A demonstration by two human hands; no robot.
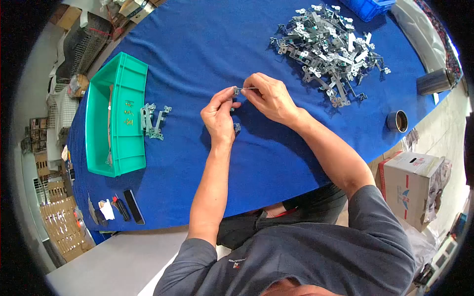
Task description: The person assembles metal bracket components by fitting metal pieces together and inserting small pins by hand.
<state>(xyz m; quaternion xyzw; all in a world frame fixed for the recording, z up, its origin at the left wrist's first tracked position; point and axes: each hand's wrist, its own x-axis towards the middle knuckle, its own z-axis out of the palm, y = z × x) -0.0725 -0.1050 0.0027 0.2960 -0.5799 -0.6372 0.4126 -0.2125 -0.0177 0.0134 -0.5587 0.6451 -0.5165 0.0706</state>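
Note:
Over the blue cloth, my left hand (219, 116) is closed around a small silver metal bracket (237, 128). One end of the bracket shows at the fingertips, another below the palm; its middle is hidden by the fingers. My right hand (272, 97) pinches a thin, pin-like metal piece (251, 88), whose tip meets or nearly meets the bracket's upper end. What kind of piece it is, I cannot make out. To the left, several similar brackets (154, 122) lie beside a green plastic bin (132, 157).
A large heap of metal brackets (331, 52) lies at the upper right, near a blue crate (368, 9). A round tin (397, 121) and a dark cylinder (434, 82) stand by the right edge. A phone (134, 206) and a dark-handled tool (121, 208) lie front left.

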